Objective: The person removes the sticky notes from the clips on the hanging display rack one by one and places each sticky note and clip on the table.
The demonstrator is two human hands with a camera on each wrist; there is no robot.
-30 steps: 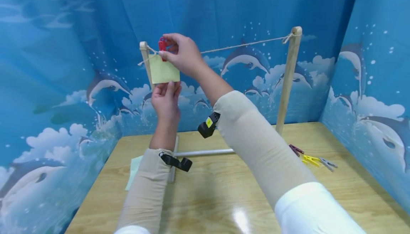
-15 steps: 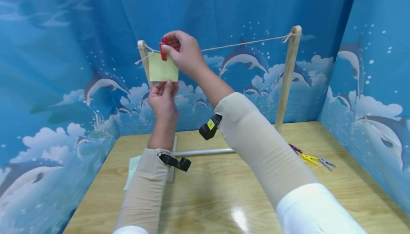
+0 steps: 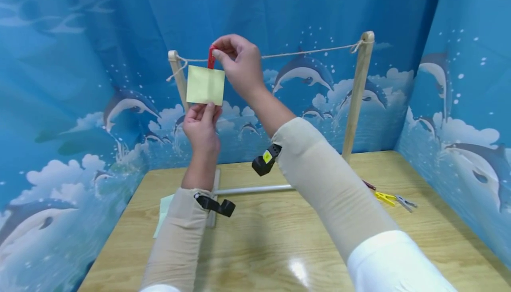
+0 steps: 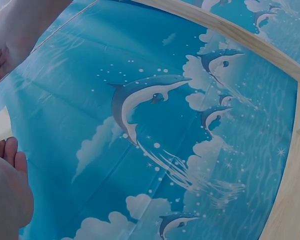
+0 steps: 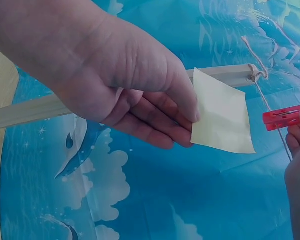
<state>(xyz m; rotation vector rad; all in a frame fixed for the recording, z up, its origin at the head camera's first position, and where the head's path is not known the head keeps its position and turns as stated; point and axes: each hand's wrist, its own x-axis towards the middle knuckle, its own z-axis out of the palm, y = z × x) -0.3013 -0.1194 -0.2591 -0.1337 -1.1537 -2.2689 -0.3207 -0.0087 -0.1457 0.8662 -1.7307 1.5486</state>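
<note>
My left hand (image 3: 202, 130) pinches the bottom edge of a pale yellow paper square (image 3: 205, 85), holding it upright near the left end of a string (image 3: 307, 53). My right hand (image 3: 244, 65) grips a red clothespin (image 3: 211, 57) between thumb and fingers at the string. In the right wrist view the clothespin (image 5: 281, 118) lies across the string, with a gap between it and the paper (image 5: 222, 115). Whether its jaws are clamped on the string I cannot tell. The left wrist view shows only parts of both hands and a sliver of the paper.
Wooden posts stand at left (image 3: 178, 76) and right (image 3: 358, 96), carrying the string. A pale bar (image 3: 255, 189) crosses the wooden table (image 3: 271, 238). Yellow (image 3: 385, 198), grey (image 3: 406, 203) and dark red (image 3: 369, 185) clothespins lie at right. Pale green paper (image 3: 164, 210) is partly under my left forearm.
My right hand has moved up and right with the clothespin, which overlapped the paper's top before and is now above it. The left hand still holds the paper, slightly lower than half a second ago.
</note>
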